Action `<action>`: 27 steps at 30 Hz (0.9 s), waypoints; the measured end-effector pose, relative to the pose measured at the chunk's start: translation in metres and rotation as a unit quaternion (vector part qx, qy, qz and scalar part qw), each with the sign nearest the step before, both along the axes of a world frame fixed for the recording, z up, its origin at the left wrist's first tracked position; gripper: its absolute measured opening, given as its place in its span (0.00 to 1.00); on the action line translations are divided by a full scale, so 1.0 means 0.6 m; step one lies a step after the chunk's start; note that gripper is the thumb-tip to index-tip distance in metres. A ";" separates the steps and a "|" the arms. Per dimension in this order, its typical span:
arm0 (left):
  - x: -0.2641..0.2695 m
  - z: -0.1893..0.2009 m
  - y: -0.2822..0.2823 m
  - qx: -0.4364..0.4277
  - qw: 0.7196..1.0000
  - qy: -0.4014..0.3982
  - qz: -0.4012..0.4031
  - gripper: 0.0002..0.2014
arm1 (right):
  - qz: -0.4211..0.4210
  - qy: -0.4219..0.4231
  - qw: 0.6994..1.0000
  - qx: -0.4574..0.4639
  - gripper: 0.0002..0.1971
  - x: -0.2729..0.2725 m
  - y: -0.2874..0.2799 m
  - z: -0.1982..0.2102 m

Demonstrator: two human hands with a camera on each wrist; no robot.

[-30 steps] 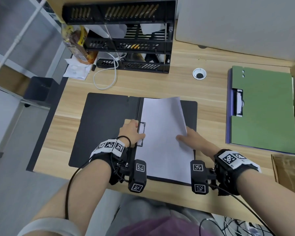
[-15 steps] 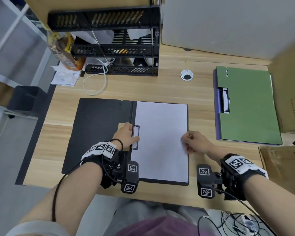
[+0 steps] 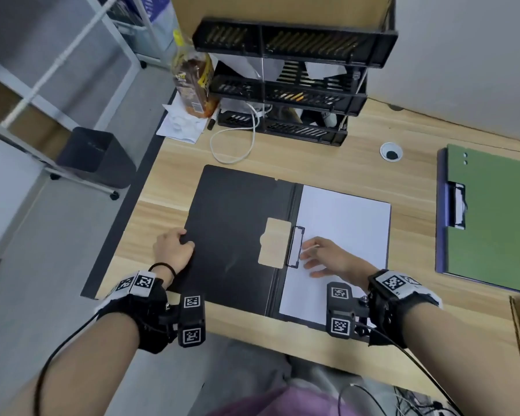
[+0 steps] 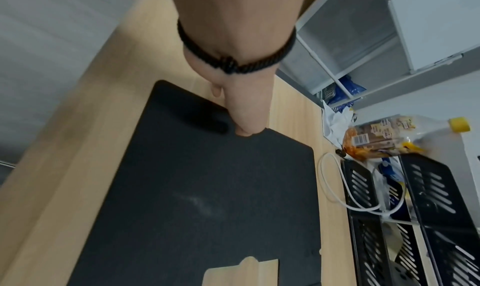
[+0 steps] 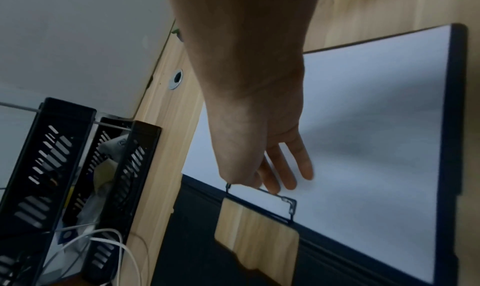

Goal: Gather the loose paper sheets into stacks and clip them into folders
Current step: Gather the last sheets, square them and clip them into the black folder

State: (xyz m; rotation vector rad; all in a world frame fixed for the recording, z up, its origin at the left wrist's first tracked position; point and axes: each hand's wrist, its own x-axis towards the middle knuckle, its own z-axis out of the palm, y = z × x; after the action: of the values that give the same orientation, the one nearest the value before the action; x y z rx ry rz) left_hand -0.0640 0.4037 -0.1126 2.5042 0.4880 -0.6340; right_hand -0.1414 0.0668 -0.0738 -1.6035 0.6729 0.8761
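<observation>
The black folder lies open and flat at frame centre, long axis running from lower frame to upper, spine between cover and paper stack. The sheets sit under the wire clip. The cover is probably thin, light and flexible; lift it at its free left edge. The left hand pinches that edge. The right hand rests spread on the paper.

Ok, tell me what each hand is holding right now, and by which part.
The left hand grips the black folder at the outer edge of its open cover. The right hand holds nothing; its straight fingers rest on the paper beside the clip.
</observation>
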 end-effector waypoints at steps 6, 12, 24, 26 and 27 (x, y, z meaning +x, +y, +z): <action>0.000 -0.006 0.022 -0.047 0.999 -0.008 0.026 0.22 | -0.034 -0.008 0.999 -0.030 0.06 0.000 0.053 -0.014; 0.010 0.041 0.055 -0.273 0.953 0.012 0.133 0.20 | -0.053 -0.038 0.997 -0.036 0.17 0.018 0.071 -0.016; 0.035 0.260 -0.138 -0.511 0.838 0.119 -0.149 0.07 | -0.089 -0.145 0.975 0.143 0.17 0.037 0.052 0.121; 0.027 0.254 -0.193 -0.497 0.830 0.145 -0.205 0.12 | -0.131 -0.160 0.958 0.201 0.22 0.033 0.024 0.155; 0.021 0.252 -0.220 -0.486 0.830 0.155 -0.226 0.13 | -0.144 -0.170 0.949 0.222 0.25 0.027 0.007 0.170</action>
State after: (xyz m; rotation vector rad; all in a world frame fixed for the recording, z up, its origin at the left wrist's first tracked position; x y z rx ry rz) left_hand -0.0514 0.2719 0.0388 1.5110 -0.3120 -1.1260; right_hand -0.1251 0.0708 0.0281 -1.1719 0.4111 0.4746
